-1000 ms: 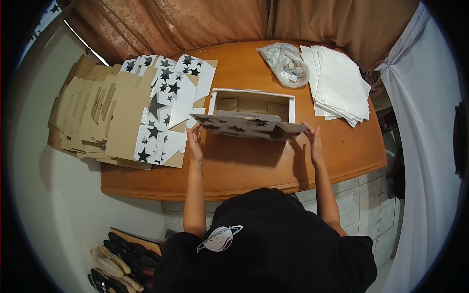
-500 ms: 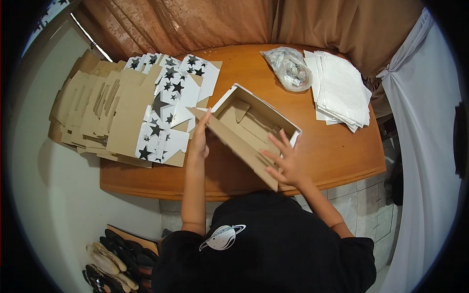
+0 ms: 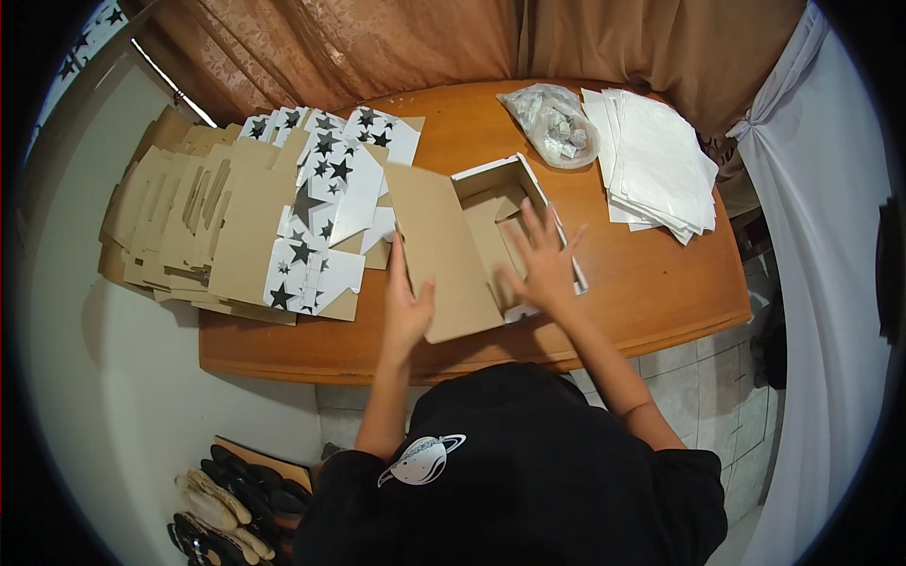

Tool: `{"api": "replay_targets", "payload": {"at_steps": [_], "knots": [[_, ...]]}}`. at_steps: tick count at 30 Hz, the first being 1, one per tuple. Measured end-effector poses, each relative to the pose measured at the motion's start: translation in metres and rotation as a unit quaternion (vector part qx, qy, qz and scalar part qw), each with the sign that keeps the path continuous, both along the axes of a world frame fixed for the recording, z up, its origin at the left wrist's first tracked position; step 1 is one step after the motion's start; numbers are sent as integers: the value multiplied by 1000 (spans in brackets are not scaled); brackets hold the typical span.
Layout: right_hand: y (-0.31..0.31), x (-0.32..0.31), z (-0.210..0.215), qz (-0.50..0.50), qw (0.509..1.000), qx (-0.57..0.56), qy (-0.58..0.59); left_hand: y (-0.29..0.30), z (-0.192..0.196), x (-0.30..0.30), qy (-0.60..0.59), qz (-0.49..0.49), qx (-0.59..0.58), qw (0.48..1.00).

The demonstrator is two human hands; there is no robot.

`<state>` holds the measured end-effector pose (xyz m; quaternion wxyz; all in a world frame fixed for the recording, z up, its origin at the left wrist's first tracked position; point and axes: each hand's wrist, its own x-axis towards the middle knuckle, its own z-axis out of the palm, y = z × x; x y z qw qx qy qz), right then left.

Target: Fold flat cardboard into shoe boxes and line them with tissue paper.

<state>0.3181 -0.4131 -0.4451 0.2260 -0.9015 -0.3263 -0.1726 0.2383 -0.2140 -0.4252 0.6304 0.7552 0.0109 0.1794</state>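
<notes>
A cardboard box (image 3: 483, 206), brown inside with white outer edges, rests on the table in front of me. Its lid (image 3: 436, 247) is folded back to the left, brown side up. My left hand (image 3: 408, 316) holds the lid by its left edge, thumb over the brown face and the other fingers along the edge. Over the box's hollow, my right hand (image 3: 545, 269) has its fingers spread and covers part of the inside. Whether its fingertips touch the cardboard, I cannot tell.
Left on the wooden table (image 3: 651, 292) lies a stack of flat brown cardboard (image 3: 247, 217) with white star-patterned panels (image 3: 344, 203). A clear plastic bag (image 3: 557, 132) of small pieces and white sheets (image 3: 656, 165) lie at the far right. Shoes (image 3: 245, 500) stand lower left.
The box has turned and settled on the table, with its lid swung out wider to the left. My left hand slid down the lid's edge; my right hand moved over the hollow.
</notes>
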Motion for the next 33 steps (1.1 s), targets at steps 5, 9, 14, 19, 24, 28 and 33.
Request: {"api": "replay_targets", "payload": {"at_steps": [5,9,14,19,24,28,33], "knots": [[-56,24,-33,-128,963,-211,108,65,23,37,70,-106,32,991],[-48,-25,-35,-94,958,-261,69,108,26,76,138,-242,137,951],[-34,-58,-30,-7,937,-324,128,52,19,97,108,142,605,776],[-4,-3,-17,7,938,-220,269,-12,-29,62,4,26,597,802],[26,60,-70,-159,885,-264,350,-36,-74,17,69,-19,557,827],[17,76,-88,-148,790,-341,487,-38,-70,9,119,-4,515,849],[27,72,-100,-213,749,-392,490,-38,-67,11,116,9,501,858]]}}
